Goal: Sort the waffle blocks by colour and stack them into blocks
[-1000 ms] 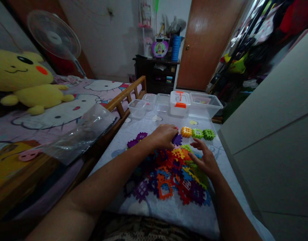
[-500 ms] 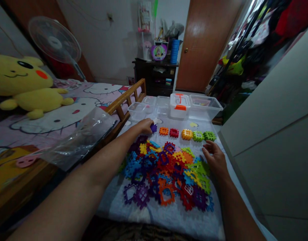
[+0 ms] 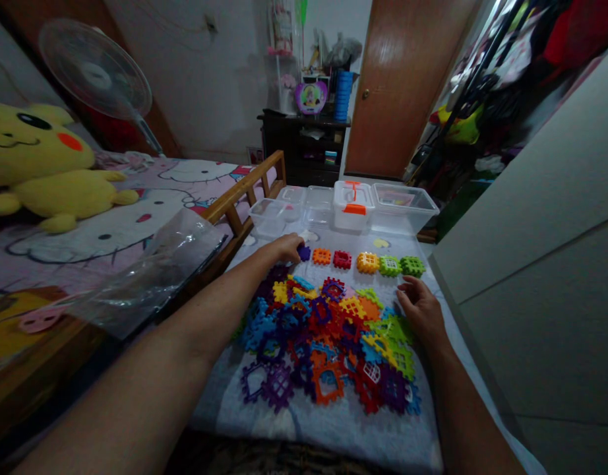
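Note:
At the left end of a row, my left hand (image 3: 288, 247) is closed on a purple building block (image 3: 304, 253), partly hidden by the fingers. To its right stand an orange block (image 3: 321, 256), a red block (image 3: 342, 260), a yellow block (image 3: 368, 263), a light green block (image 3: 390, 266) and a green block (image 3: 412, 266). Just below the green block, my right hand (image 3: 419, 302) hovers or rests with slightly curled, parted fingers and nothing visible in them. Between my forearms spreads a pile of notched plastic building pieces (image 3: 328, 379) in many colours, overlapping one another.
Clear plastic boxes (image 3: 403, 214) and a lidded box with orange clips (image 3: 353, 210) line the far end of the cloth-covered surface (image 3: 264, 422). A wooden bed rail (image 3: 244, 191) and a clear plastic bag (image 3: 150, 277) lie left. A pale cabinet (image 3: 546, 264) stands right.
The view has shifted slightly. The purple block in my left hand is a little closer to the orange block. My right hand keeps nearly the same place and pose.

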Demonstrator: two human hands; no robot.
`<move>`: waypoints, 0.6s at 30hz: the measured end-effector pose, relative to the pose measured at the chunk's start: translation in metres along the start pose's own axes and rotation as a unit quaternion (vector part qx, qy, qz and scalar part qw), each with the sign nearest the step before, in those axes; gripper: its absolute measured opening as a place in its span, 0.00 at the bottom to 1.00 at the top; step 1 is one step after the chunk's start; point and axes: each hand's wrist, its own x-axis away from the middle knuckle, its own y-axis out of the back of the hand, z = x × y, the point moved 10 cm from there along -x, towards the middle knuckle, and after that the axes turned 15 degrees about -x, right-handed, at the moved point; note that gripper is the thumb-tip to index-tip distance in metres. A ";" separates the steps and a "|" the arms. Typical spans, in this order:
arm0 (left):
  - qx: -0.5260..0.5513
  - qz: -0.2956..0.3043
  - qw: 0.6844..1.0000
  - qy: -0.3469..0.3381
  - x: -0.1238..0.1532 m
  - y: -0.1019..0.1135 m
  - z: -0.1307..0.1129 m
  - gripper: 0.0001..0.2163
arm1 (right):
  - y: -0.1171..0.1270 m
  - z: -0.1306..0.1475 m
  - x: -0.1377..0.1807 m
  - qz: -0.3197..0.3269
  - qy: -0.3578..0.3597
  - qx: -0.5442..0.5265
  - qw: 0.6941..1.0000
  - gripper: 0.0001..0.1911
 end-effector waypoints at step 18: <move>0.057 -0.113 0.992 -0.020 0.063 0.024 -0.001 0.29 | -0.006 -0.009 0.000 0.019 -0.011 0.007 1.000 0.27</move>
